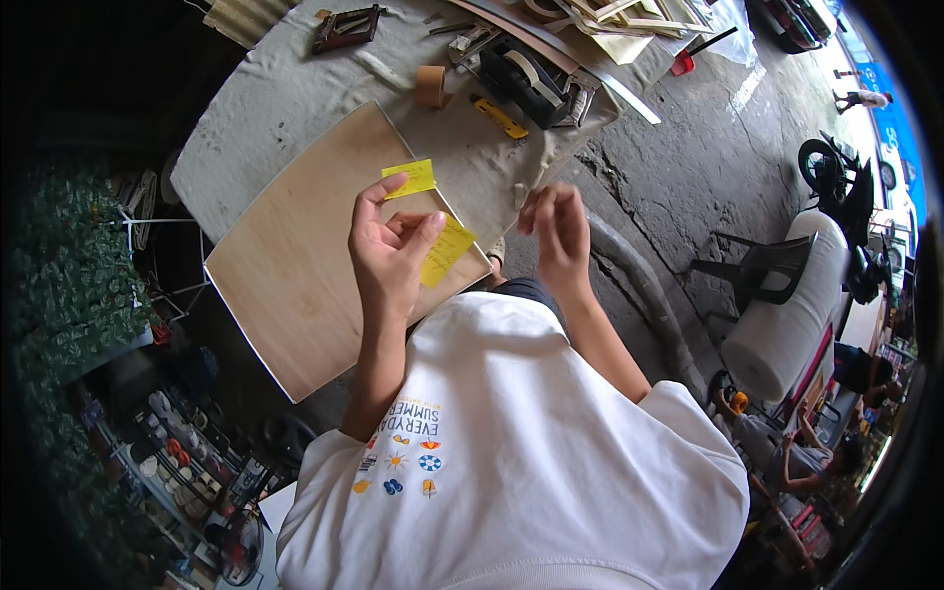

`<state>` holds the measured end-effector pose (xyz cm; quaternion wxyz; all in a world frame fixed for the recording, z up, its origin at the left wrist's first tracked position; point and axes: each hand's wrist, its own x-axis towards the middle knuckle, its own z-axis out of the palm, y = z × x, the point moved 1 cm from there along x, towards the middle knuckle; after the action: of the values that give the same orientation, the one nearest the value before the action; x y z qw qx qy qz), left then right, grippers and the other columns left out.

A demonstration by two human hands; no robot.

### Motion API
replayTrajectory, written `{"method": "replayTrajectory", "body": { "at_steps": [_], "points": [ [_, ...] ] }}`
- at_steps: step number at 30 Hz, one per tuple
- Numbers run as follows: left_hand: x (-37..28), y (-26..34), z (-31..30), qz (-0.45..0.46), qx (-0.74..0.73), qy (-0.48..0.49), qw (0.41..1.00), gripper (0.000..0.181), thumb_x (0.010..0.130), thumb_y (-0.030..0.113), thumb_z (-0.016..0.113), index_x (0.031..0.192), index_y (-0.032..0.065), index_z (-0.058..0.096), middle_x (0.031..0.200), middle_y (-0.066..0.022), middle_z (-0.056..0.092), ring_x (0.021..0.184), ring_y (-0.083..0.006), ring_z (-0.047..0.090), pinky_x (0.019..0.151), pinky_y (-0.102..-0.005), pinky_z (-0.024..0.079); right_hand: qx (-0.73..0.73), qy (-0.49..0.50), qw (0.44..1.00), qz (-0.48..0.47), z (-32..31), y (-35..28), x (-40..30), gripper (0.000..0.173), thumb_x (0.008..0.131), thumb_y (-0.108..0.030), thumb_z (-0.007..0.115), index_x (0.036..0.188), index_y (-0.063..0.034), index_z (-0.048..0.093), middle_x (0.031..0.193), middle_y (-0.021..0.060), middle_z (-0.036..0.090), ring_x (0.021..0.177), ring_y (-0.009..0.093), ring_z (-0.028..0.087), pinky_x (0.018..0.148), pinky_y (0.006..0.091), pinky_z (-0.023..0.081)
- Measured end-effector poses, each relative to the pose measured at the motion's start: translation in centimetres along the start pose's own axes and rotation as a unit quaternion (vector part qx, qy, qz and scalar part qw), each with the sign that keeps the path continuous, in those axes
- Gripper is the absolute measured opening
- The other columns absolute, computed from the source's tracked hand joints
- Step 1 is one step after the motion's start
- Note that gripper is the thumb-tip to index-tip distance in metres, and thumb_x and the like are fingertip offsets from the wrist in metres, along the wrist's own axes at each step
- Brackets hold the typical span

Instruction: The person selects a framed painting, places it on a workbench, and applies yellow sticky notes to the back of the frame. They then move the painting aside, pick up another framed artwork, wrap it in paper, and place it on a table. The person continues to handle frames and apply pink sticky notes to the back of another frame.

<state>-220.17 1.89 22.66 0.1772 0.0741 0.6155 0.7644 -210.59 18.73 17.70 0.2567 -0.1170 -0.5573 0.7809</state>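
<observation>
My left hand is over a wooden panel with pale edges. Its thumb rests on a yellow sticky note that bears handwriting. A second yellow note, also written on, shows behind the tip of my index finger; whether that one is held or stuck to the panel, I cannot tell. To the right, my right hand is raised beside the panel, blurred, its fingers curled. I cannot make out anything between those fingers. Under the panel's far part lies a cloth-covered table.
Past the panel lie a roll of brown tape, a yellow utility knife, a black tape dispenser and a staple gun. Wood strips are piled behind. A black chair and a white roll stand right, near seated people.
</observation>
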Motion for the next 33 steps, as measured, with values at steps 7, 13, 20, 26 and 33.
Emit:
{"method": "replayTrajectory", "body": {
  "at_steps": [7,13,20,26,33],
  "points": [
    [0.5,-2.6,-1.2,-0.028,0.075,0.008,0.997,0.049,0.084,-0.009,0.066,0.127,-0.001,0.045,0.119,-0.0132,0.055,0.089,-0.0147,0.066,0.075,-0.0242,0.055,-0.222,0.141,0.946,0.192,-16.1,16.4,6.9,0.021,0.095,-0.021,0.062,0.101,-0.0012,0.061,0.086,0.0021,0.061,0.076,0.013,0.056,0.07,0.0286,0.046],
    [0.2,-4.1,-1.2,-0.061,0.121,0.067,0.989,0.048,0.085,-0.01,0.065,0.127,-0.0012,0.045,0.118,-0.0139,0.057,0.087,-0.0143,0.067,0.075,-0.0247,0.055,-0.445,0.18,0.863,0.157,-18.5,21.2,9.5,0.03,0.082,-0.025,0.074,0.094,-0.0001,0.062,0.081,0.0117,0.067,0.077,0.024,0.066,0.07,0.0362,0.05],
    [0.0,-4.2,-0.3,-0.076,0.111,0.084,0.987,0.049,0.084,-0.009,0.066,0.127,-0.0007,0.045,0.1,-0.0121,0.064,0.084,-0.0132,0.066,0.075,-0.0239,0.055,-0.419,0.303,0.848,0.12,-20.1,20.3,7.9,0.031,0.087,-0.027,0.07,0.083,0.0004,0.058,0.074,0.0104,0.063,0.068,0.02,0.058,0.066,0.0353,0.048],
    [-0.1,-3.8,0.0,-0.061,0.162,0.019,0.985,0.046,0.085,-0.01,0.064,0.126,0.0003,0.047,0.097,-0.0085,0.064,0.085,-0.0122,0.066,0.076,-0.0244,0.054,-0.257,0.051,0.961,0.09,-14.2,12.7,9.2,0.011,0.098,-0.01,0.056,0.097,-0.0004,0.061,0.079,0.0052,0.063,0.073,0.011,0.057,0.064,0.024,0.046],
    [1.0,-3.0,0.9,-0.025,0.238,-0.048,0.97,0.031,0.083,-0.008,0.066,0.111,-0.0003,0.057,0.106,-0.0086,0.06,0.086,-0.0146,0.068,0.077,-0.027,0.055,-0.151,-0.294,0.935,0.13,-2.6,3.6,12.6,0.018,0.096,-0.017,0.062,0.104,-0.0021,0.065,0.091,0.0068,0.066,0.082,0.013,0.062,0.071,0.0276,0.049]
  ]
}}
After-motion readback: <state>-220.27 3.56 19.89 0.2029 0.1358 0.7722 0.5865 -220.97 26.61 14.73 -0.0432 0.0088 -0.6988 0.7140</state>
